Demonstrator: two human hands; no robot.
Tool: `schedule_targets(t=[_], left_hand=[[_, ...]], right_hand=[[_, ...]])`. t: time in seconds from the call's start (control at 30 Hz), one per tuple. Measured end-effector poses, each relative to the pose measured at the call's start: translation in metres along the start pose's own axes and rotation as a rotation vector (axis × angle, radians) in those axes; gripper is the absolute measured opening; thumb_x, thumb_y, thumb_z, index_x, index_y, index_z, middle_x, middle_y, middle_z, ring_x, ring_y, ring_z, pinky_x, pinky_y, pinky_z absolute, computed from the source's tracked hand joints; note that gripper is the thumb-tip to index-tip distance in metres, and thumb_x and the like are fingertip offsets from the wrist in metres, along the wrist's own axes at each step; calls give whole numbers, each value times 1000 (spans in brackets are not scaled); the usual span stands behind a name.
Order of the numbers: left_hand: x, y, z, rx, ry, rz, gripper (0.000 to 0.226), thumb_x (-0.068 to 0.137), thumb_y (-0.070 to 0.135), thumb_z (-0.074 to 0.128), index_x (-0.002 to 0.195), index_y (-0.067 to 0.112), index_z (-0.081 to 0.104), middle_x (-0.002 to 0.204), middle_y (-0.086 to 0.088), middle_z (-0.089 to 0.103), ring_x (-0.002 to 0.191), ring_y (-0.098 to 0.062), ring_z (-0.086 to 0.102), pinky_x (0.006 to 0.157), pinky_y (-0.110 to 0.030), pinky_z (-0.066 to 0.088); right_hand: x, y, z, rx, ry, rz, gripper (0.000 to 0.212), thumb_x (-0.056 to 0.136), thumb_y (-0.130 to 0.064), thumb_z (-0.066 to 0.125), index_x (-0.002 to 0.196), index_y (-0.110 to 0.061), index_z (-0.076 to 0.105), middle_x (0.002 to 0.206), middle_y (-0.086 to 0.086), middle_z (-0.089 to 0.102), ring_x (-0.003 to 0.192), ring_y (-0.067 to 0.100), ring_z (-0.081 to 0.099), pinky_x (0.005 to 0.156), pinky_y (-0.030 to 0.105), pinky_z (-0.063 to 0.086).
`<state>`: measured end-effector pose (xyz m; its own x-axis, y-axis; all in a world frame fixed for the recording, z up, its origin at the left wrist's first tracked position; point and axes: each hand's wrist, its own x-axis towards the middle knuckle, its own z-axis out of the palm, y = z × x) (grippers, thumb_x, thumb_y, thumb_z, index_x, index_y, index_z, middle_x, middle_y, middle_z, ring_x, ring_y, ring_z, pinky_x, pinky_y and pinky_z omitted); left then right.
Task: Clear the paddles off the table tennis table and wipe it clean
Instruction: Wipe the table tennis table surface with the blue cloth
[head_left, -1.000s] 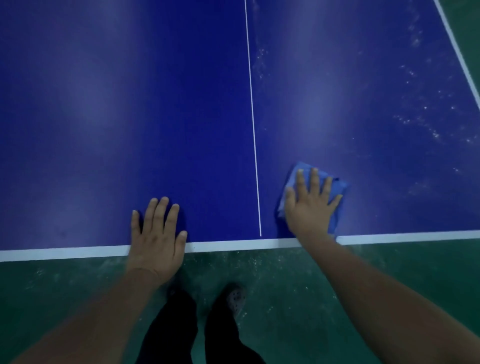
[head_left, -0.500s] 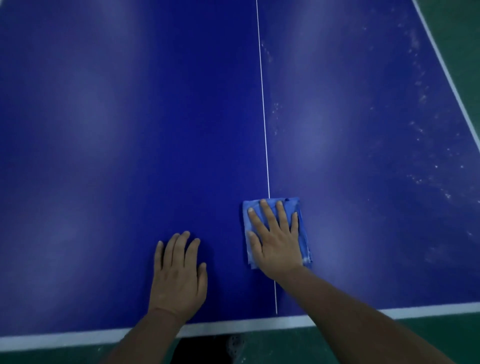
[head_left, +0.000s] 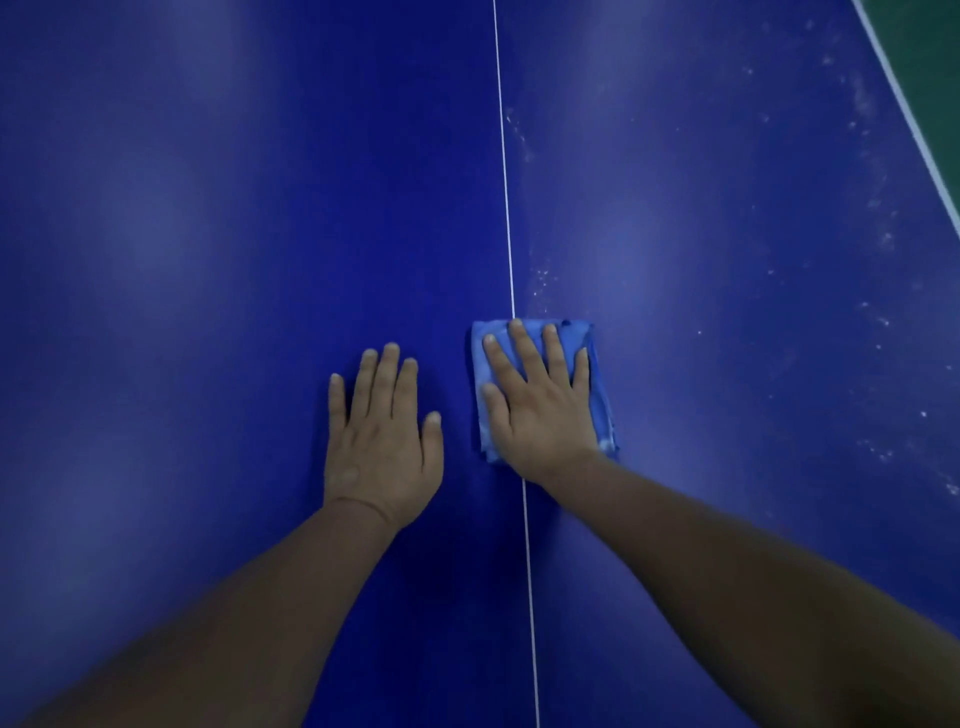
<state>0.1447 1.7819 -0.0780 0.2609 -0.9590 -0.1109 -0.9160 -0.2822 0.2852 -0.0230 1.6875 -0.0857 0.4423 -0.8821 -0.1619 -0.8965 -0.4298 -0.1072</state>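
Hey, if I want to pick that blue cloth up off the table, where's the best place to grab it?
Probably the far edge of the blue cloth, pinched from above. It lies folded flat on the table across the centre line, with the right hand pressed flat over most of it; that edge looks rumpled, which may give the fingers purchase.

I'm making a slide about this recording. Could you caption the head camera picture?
Right hand presses a blue cloth flat on the dusty table across its centre line; left hand rests flat beside it.

- At the top right corner you see a strip of green floor beyond the white edge line
- Nothing on it shows from your view
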Motion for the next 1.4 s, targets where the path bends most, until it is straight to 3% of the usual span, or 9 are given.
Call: schedule_targets(t=[0.13,0.37,0.53,0.67,0.77,0.93,1.07,1.27,1.4], left_hand=[[31,3,7,56,-8,-73,74,98,54,3,158,12,-1,168,-5,-11,152,-18,-20,123,-48,-13],[30,2,9,70,-29,-50,65,101,48,17,158,16,17,168,-6,8,155,-23,-3,123,-56,1],[32,4,6,57,-57,-61,66,100,46,17,159,17,19,168,-5,6,155,-22,-5,123,-57,1],[31,3,7,57,-55,-59,65,99,43,22,157,14,26,168,-6,12,156,-24,1,122,-58,6],[31,2,6,74,-58,-55,65,98,42,24,156,13,29,167,-7,16,155,-25,6,121,-60,11],[31,0,7,79,-50,-47,64,98,41,25,156,13,28,166,-8,17,155,-27,8,120,-59,10],[32,2,5,102,-56,-41,64,96,40,29,154,13,29,165,-10,22,154,-29,14,118,-61,14],[32,2,6,134,-73,-35,65,96,39,31,154,11,32,166,-10,21,154,-30,15,116,-58,13],[32,0,8,138,-70,-24,66,95,39,33,154,11,31,166,-9,20,154,-29,13,116,-59,13]], right_hand=[[86,16,-12,1,-4,-9,66,98,-55,6,160,-33,13,169,-5,5,155,28,-3,121,61,-3],[250,70,-45,42,0,72,61,103,-51,19,160,-32,13,169,-1,5,154,34,0,119,67,2],[167,59,-32,-22,72,16,61,103,-50,15,160,-27,15,168,3,10,153,37,7,117,66,8],[98,49,-16,-25,0,-148,62,103,-53,13,159,-29,20,168,0,14,154,33,6,119,62,1],[160,57,-29,-61,1,-155,63,101,-55,10,160,-31,14,169,-2,8,155,31,2,119,63,0],[228,67,-41,38,58,90,60,104,-50,18,160,-32,12,169,-1,4,154,34,-2,118,66,2],[205,34,-29,0,50,64,61,102,-51,13,160,-31,12,169,0,4,154,35,-2,117,66,-1],[282,-46,-38,89,41,16,59,105,-47,14,161,-30,9,169,2,-2,153,37,-8,116,66,-9],[323,-6,-51,27,25,11,57,106,-42,19,160,-28,11,169,4,2,153,41,-3,113,72,-1]])
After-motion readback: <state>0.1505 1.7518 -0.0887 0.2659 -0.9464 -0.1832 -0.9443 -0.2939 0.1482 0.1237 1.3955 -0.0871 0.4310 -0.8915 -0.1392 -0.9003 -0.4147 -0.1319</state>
